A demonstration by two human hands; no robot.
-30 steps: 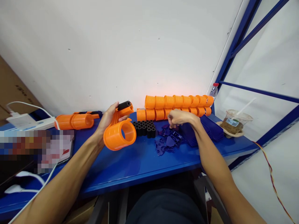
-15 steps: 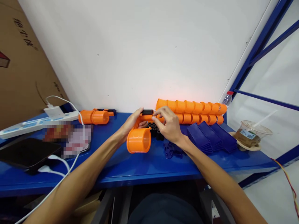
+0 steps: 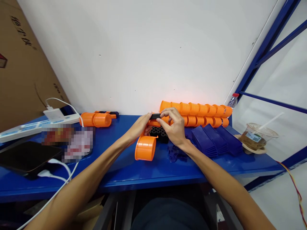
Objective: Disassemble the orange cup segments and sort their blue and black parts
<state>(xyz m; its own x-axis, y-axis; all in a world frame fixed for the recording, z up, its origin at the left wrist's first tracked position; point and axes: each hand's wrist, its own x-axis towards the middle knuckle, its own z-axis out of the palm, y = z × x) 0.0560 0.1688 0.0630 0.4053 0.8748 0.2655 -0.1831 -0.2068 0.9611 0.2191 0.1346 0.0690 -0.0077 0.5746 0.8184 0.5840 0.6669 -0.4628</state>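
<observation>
My left hand (image 3: 138, 128) is closed around the arm of an orange plastic cup-shaped part (image 3: 145, 148), whose round cup hangs below the fingers. Along the top of that arm lies a short black cylinder (image 3: 155, 116), with my left thumb at its left end. My right hand (image 3: 174, 126) pinches the cylinder's right end between thumb and fingers. Behind and below the hands, several black tubes (image 3: 160, 134) stand bunched on the table, partly hidden. Small dark blue plastic pieces (image 3: 176, 154) lie just below my right wrist.
Two rows of nested orange cups (image 3: 199, 110) lie along the wall. Stacked blue plates (image 3: 207, 140) and a drink cup (image 3: 256, 137) sit right. Leftward are finished-looking orange parts (image 3: 96, 119), a power strip (image 3: 35, 127), a black tablet-like device (image 3: 28, 156) and white cables (image 3: 59, 189).
Both hands have come closer together, the left moving slightly right with the orange part. The orange cup has turned a little, and my right fingers now grip the black cylinder's end.
</observation>
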